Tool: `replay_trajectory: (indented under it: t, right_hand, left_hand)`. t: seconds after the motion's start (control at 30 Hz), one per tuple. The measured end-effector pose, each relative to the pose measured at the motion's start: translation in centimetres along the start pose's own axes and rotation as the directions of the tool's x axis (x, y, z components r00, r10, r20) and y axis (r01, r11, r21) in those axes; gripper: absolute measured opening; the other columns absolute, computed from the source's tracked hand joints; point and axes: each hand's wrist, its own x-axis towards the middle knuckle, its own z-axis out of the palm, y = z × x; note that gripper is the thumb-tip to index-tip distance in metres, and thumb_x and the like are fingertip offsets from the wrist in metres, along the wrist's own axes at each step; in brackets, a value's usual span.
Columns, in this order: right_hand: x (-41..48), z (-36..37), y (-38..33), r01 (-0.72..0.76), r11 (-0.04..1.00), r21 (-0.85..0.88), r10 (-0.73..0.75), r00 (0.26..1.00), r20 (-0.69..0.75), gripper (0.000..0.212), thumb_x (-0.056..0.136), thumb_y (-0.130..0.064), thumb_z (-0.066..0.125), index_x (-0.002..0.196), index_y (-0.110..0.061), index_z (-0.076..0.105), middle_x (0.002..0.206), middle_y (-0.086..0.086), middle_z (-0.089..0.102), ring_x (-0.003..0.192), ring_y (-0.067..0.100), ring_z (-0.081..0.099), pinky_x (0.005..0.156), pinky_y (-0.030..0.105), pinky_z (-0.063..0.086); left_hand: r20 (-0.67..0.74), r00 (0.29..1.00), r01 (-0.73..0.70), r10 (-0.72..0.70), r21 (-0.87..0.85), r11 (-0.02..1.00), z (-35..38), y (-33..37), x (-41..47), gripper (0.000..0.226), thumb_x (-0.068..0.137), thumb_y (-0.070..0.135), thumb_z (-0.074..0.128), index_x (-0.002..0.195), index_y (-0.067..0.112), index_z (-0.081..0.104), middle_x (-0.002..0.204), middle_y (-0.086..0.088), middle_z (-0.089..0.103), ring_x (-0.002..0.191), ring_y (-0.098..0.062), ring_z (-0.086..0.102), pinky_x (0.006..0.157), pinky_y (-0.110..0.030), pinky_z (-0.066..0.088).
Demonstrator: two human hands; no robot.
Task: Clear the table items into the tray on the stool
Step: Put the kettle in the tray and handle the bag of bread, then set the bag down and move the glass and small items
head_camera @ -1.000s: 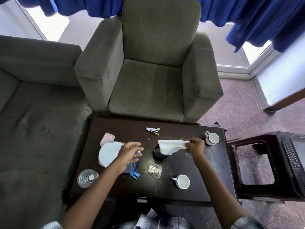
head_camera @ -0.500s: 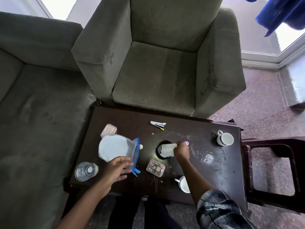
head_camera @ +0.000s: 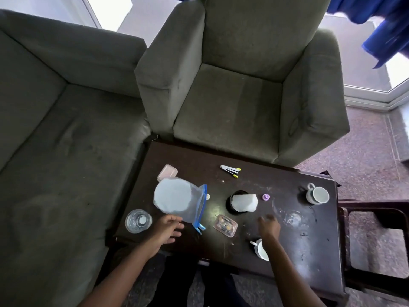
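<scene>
On the dark table (head_camera: 254,180) lie a zip bag with a blue seal (head_camera: 179,199), a pink box (head_camera: 167,172), a glass (head_camera: 138,220), a clear box of small items (head_camera: 225,225), a stapler (head_camera: 230,170), a purple cap (head_camera: 266,197) and two white cups (head_camera: 317,194) (head_camera: 260,250). A folded tissue (head_camera: 245,202) sits in a black bowl (head_camera: 232,199). My left hand (head_camera: 166,230) hovers empty just below the bag, fingers relaxed. My right hand (head_camera: 268,226), blurred, is empty between the bowl and the near cup.
A grey armchair (head_camera: 239,89) stands behind the table and a grey sofa (head_camera: 55,134) to its left. A dark stool frame (head_camera: 374,235) sits at the table's right edge; no tray shows. Blue curtains (head_camera: 385,29) hang at the upper right.
My right hand pushed the tissue into the black bowl, let go and drew back toward me. My left hand released the zip bag and pulled back below it.
</scene>
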Motion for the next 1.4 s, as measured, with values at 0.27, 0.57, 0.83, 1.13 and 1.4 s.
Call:
replay_trajectory:
  t: [0.27,0.57,0.83,1.13,1.4]
  right_hand:
    - [-8.1,5.2,0.9,0.018,0.997,-0.074,0.009,0.936,0.351,0.026,0.086,0.001,0.052,0.066,-0.015,0.055,0.062,0.008,0.053,0.055,0.023,0.05,0.049,0.027,0.044]
    - [-11.5,9.1,2.9,0.145,0.957,-0.251,-0.02,0.898,0.44,0.006,0.085,0.002,0.053,0.08,0.001,0.056,0.065,0.005,0.054,0.041,0.005,0.048,0.035,0.013,0.032]
    - [-11.8,8.6,6.3,0.115,0.923,-0.367,0.052,0.908,0.416,0.017,0.079,-0.014,0.054,0.062,-0.016,0.058,0.057,-0.003,0.052,0.054,0.018,0.051,0.041,0.019,0.031]
    - [-11.1,7.0,-0.9,0.326,0.879,-0.349,-0.065,0.805,0.589,0.039,0.081,0.011,0.046,0.057,-0.019,0.053,0.05,-0.007,0.052,0.035,-0.002,0.044,0.039,0.014,0.034]
    - [0.1,6.1,-14.2,0.649,0.611,-0.454,-0.496,0.76,0.42,0.019,0.084,-0.014,0.05,0.085,-0.005,0.067,0.091,0.017,0.069,0.087,0.032,0.064,0.066,0.03,0.042]
  left_hand:
    - [-0.142,0.988,-0.039,0.055,0.11,0.993,-7.1,-5.0,4.4,0.024,0.08,0.009,0.055,0.103,0.004,0.061,0.101,-0.019,0.068,0.086,-0.035,0.065,0.073,-0.039,0.051]
    - [-0.229,0.934,-0.055,0.273,0.664,0.745,-10.9,-8.9,10.4,0.091,0.072,0.024,0.073,0.146,0.031,0.021,0.156,-0.007,0.011,0.138,-0.032,0.024,0.108,-0.039,0.036]
    - [-0.178,0.954,-0.029,0.24,0.743,0.668,-10.7,-9.3,12.9,0.082,0.075,0.026,0.074,0.141,0.039,0.027,0.153,0.001,0.015,0.133,-0.03,0.028,0.093,-0.038,0.047]
    - [-0.242,0.909,-0.096,0.338,0.668,0.738,-9.6,-6.2,9.7,0.075,0.066,0.021,0.075,0.132,0.035,0.042,0.136,0.002,0.037,0.116,-0.028,0.045,0.083,-0.036,0.05]
    - [-0.18,0.833,-0.251,0.523,0.719,0.648,-5.8,3.5,6.6,0.081,0.06,0.024,0.071,0.133,0.04,0.039,0.128,0.003,0.043,0.111,-0.026,0.051,0.08,-0.038,0.052]
